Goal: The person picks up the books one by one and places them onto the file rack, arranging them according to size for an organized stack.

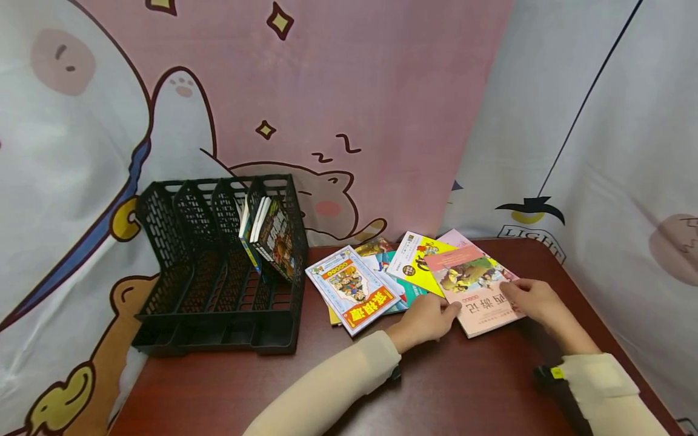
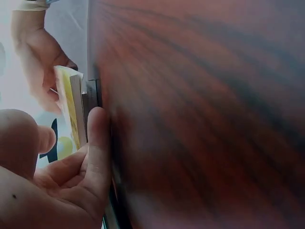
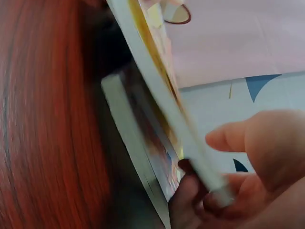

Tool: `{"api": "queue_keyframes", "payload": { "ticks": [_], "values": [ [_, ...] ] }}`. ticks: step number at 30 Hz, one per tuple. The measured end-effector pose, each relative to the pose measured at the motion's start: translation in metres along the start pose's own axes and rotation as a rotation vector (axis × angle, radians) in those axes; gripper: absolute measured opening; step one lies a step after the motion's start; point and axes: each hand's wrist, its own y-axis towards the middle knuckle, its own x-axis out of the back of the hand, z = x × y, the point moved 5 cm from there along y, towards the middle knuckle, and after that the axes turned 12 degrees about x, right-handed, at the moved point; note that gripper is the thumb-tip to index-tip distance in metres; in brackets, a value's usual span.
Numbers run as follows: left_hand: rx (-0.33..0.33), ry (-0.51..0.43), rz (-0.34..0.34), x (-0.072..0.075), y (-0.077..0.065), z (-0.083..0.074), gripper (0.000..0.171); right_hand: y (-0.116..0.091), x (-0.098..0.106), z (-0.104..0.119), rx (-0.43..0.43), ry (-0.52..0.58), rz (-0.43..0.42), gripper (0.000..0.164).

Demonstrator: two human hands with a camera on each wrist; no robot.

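A pink storybook with a picture cover lies slanted on top of other books at the right of the table. My right hand grips it by the right edge; in the right wrist view, fingers curl round the edge. My left hand is at its lower left corner, thumb toward the edge. In the left wrist view, the left hand's thumb and fingers stand apart near the book edges; any contact is hidden. Yellow and pink-edged books lie partly beneath it.
A blue-bordered book tops more overlapping books left of my left hand. Farther left stands a black file rack with several upright books in its right compartments. A printed cloth hangs behind the brown table.
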Motion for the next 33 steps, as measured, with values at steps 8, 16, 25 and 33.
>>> {"api": "queue_keyframes", "payload": {
  "ticks": [8,16,25,33],
  "values": [
    [0.014,-0.101,0.006,0.013,-0.009,0.0,0.05,-0.006,-0.02,0.013,0.068,0.365,0.12,0.085],
    [0.011,-0.29,-0.04,0.045,-0.016,0.003,0.049,-0.015,-0.019,0.054,0.225,0.521,0.042,0.072],
    [-0.018,-0.537,-0.017,0.093,-0.03,0.013,0.042,-0.022,-0.046,0.112,0.295,0.725,0.041,0.069],
    [0.056,-0.677,-0.125,0.129,-0.048,0.031,0.063,-0.024,-0.09,0.16,0.346,0.864,0.131,0.064]
  ]
}}
